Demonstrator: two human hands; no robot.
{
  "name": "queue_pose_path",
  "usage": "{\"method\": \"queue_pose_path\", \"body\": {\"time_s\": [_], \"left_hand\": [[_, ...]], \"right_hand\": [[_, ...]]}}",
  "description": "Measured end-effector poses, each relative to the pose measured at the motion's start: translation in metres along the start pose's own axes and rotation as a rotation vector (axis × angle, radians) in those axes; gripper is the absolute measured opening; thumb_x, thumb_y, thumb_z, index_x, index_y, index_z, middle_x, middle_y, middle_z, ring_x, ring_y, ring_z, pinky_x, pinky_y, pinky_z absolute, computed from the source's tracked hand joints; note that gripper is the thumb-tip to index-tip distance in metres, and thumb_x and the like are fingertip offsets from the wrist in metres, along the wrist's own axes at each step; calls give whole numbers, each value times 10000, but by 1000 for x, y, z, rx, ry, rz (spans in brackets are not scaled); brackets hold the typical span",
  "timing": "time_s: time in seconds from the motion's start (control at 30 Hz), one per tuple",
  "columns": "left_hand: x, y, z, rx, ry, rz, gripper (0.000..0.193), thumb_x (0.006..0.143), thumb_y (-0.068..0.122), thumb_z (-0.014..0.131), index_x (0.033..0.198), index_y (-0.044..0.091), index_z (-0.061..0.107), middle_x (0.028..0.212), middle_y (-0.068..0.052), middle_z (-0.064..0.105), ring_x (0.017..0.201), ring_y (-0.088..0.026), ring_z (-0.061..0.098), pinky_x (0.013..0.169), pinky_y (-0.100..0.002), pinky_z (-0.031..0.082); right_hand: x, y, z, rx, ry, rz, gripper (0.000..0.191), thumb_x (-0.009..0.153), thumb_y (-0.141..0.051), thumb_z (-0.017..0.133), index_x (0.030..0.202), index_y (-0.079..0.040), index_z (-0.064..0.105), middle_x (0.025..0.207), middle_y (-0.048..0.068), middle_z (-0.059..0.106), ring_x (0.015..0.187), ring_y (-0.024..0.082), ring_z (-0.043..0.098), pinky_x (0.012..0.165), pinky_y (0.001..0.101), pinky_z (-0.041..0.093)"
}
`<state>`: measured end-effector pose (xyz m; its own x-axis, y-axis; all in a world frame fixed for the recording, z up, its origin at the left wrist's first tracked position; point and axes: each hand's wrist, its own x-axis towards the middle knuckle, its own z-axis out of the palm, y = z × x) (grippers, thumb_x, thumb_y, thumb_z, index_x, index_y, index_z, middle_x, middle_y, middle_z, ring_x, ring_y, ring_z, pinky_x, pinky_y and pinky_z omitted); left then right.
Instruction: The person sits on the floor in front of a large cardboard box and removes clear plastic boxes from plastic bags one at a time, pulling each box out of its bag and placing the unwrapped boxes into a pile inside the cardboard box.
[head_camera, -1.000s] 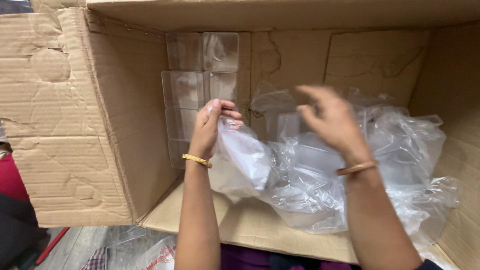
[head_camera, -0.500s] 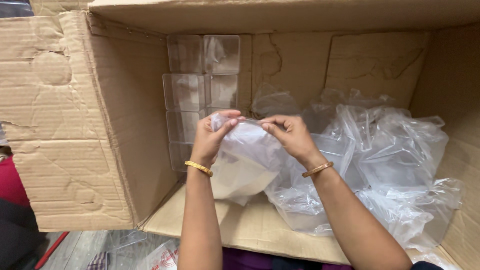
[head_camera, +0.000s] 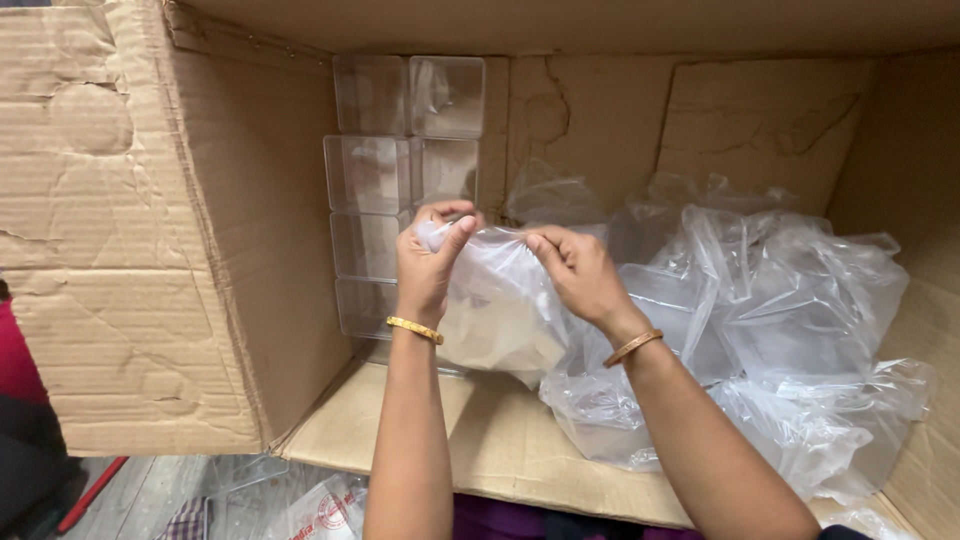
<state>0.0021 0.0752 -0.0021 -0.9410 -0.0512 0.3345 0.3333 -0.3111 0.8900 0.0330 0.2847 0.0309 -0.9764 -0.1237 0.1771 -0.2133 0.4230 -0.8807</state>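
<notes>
Left hand: My left hand (head_camera: 432, 262) was closed on the top edge of a clear plastic bag (head_camera: 500, 310), thumb and fingers pinching the film near its corner, a gold bangle (head_camera: 414, 329) on that wrist.

Right hand: My right hand (head_camera: 578, 275) was closed on the same top edge a little further along, so that the mouth of the bag was stretched between the two grips; it wore a second gold bangle (head_camera: 632, 347).

Bag in hand: The bag hung below my hands, inside the cardboard box (head_camera: 150, 300) and clear of its floor; it seemed to hold a clear container, though the film blurred the outline.

Reason for the grip: Held by two points on the rim, the bag hung with its mouth uppermost, which I judged kept the contents from slipping out.

Stacked containers: Clear square plastic containers (head_camera: 405, 140) stood against the back left corner of the box, fitted close together, probably to save room; I counted about six faces, in two columns.

Loose bags: A heap of bagged containers (head_camera: 780, 320) lay to the right of my hands on the box floor; their number could not be counted, since the films overlapped.

Count of hands and bangles: two hands, two bangles, one bag held.
</notes>
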Motion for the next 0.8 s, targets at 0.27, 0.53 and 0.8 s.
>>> {"method": "queue_pose_path", "body": {"time_s": [0.27,0.53,0.8], "left_hand": [[2,-6,-11,-73,-50,-202,165,937,240,745,899,101,664,806,58,588,730,-36,496,659,-212,412],[7,-15,-23,-56,12,-82,333,1044,242,779,847,97,553,768,22,573,694,-63,481,640,-234,403],[8,-3,-35,-240,-178,-354,307,1005,342,677,967,38,699,832,41,643,774,-67,581,723,-234,504]], "right_hand": [[2,-18,9,-5,221,-280,176,997,-182,689,1093,-59,771,905,89,757,782,104,682,682,286,542],[6,-18,18,-99,207,-157,169,1006,-180,650,1064,-41,728,880,64,777,714,65,702,640,256,533],[32,1,37,765,91,1,195,1069,-152,653,1093,32,713,913,31,701,787,81,621,688,253,496]]}}
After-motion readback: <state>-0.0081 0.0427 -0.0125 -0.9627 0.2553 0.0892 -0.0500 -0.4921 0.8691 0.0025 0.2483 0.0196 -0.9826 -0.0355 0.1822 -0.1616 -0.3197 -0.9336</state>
